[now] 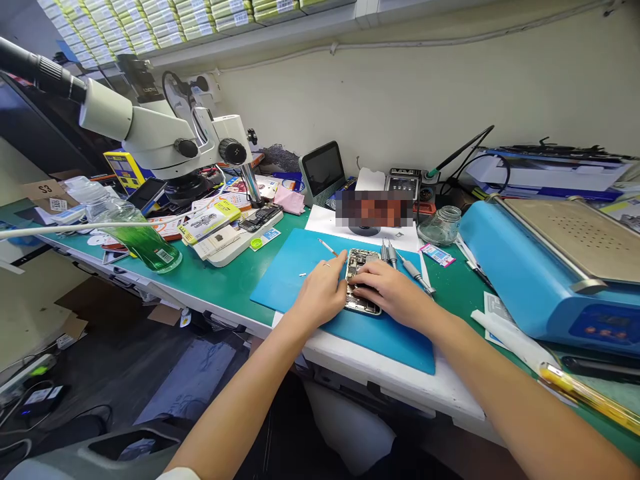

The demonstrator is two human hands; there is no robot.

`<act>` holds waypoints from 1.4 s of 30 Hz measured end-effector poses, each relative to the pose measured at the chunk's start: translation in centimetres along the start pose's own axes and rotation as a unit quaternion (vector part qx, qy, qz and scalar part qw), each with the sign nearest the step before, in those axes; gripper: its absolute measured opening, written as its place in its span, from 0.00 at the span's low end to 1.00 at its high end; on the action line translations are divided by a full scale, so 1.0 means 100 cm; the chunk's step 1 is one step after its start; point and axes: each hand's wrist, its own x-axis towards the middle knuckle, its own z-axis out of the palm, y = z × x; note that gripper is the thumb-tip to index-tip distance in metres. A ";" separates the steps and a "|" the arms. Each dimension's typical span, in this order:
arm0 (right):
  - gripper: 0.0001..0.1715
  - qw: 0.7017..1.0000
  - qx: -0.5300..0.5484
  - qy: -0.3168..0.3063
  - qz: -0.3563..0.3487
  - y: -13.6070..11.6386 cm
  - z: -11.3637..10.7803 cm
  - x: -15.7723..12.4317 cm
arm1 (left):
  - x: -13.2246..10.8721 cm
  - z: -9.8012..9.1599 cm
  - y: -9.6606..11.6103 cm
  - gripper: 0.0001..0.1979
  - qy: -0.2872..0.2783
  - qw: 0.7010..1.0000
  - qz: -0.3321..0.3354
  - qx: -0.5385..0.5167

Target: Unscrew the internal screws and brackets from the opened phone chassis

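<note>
Both hands' fingers press an opened phone [361, 280] on a blue mat [300, 273] over the green bench [225, 287].

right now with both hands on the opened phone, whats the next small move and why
Probably lift the right hand off the opened phone and pick up a tool lying just beside it, while the left hand steadies the frame. Both hands are bare, and the internals lie exposed on the blue mat.
</note>
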 end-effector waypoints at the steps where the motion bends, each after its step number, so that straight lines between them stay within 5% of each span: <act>1: 0.08 1.000 -0.004 -0.001 -0.001 0.001 0.001 0.000 | 0.000 0.000 0.000 0.19 -0.001 1.000 0.000 0.002; 42: 0.09 1.000 0.002 -0.003 -0.030 0.007 0.003 0.000 | 0.002 -0.001 0.001 0.19 -0.021 0.999 -0.011 0.024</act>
